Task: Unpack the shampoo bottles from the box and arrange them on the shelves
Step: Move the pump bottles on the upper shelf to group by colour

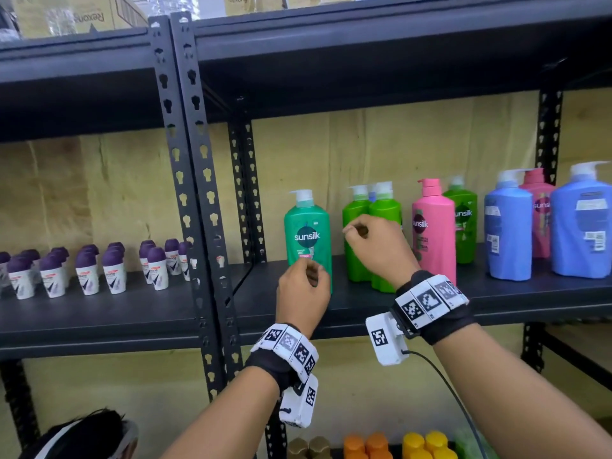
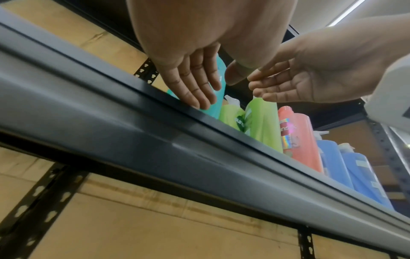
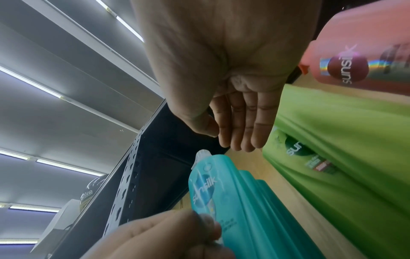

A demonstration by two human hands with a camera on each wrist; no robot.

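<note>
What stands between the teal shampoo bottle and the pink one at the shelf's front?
Between the teal Sunsilk bottle and the pink Sunsilk bottle stand two light-green shampoo bottles, partly hidden by the right hand. The head view shows this best.

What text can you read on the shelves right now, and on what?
"sunsilk": teal bottle
"sunsilk": front pink bottle
"sunsilk": rear green bottle
"suns", cut off: rear pink bottle
"Rexona", mirrored: cardboard box on the top shelf
Blue bottles' back labels, deodorant labels: too blurred to read.

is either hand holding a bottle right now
No, both the left hand and the right hand show relaxed, empty fingers in front of the teal bottle.
</note>
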